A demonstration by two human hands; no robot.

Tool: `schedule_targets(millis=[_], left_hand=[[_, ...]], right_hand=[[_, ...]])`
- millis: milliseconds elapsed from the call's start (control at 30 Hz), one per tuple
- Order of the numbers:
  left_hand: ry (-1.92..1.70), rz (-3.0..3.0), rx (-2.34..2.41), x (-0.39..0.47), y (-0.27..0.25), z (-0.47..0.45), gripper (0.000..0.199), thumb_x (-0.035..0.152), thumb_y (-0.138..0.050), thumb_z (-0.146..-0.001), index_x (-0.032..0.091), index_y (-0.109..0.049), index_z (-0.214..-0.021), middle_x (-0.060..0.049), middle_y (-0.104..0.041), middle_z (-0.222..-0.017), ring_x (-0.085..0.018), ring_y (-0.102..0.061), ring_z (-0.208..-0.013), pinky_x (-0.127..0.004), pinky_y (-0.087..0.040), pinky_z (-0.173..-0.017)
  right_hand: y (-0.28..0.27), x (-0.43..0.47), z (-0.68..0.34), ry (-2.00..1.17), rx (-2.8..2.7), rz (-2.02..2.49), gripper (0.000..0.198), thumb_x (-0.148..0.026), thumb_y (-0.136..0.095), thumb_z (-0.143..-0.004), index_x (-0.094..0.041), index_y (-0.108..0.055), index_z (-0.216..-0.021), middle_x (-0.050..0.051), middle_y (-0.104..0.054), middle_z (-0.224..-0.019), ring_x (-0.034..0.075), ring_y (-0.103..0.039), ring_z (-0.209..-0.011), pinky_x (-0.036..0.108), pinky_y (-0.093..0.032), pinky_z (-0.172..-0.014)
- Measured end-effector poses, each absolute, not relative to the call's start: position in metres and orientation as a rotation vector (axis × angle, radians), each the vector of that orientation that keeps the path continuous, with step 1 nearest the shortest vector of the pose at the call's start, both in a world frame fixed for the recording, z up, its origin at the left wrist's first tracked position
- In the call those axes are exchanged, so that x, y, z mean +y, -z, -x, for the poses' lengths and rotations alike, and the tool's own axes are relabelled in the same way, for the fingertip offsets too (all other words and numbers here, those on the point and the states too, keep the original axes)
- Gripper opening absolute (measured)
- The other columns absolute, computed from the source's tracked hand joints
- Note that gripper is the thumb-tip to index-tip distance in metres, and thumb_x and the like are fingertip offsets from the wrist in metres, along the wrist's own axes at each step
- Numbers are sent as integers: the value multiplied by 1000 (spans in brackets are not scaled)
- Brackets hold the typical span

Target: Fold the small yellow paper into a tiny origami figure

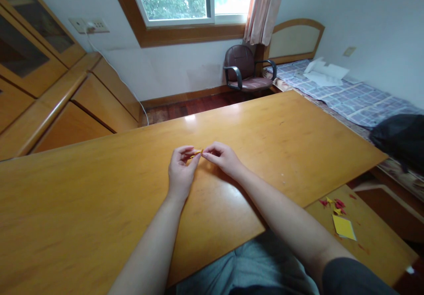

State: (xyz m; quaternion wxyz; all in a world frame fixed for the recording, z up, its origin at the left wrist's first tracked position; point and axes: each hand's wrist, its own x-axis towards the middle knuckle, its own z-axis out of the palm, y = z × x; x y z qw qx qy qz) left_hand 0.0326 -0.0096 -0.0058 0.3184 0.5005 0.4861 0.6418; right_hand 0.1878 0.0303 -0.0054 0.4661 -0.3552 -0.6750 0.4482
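pinching a yellow piece (198, 153) over the table (82, 198), left hand (180, 167) and right hand (226, 158) have fingertips (208, 155) nearly together on it.
likely light, crushable paper; thin edges suit a gentle hold.

From the left hand (182, 169) over the surface (115, 189), the paper square (344, 227) lies at four o'clock on a side surface (380, 251). Beyond, the chair (243, 65) stands at one, bed (357, 96) at two, cabinet (49, 89) at ten.
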Motion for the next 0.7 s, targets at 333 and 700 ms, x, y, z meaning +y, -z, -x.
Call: schedule_targets(millis=[333,700], left_hand=[[-1657,-1311,1224,-8,6,-33,33,27,-80,-75,20,-61,-101,-2,-67,-90,-14,-66,-86,-29,-52,-85],[-1644,-1336,1220,-9,7,-33,35,31,-80,-74,21,-61,-102,-2,-66,-90,-15,-66,-86,-31,-53,-85]], right_hand=[[2,30,-193,-894,-1760,831,19,-36,-67,-89,-18,-72,-83,1,-63,-74,12,-52,-65,26,-41,-62],[-1,29,-191,-897,-1737,834,11,-25,-65,-86,-17,-70,-80,1,-63,-72,11,-50,-62,25,-40,-60]])
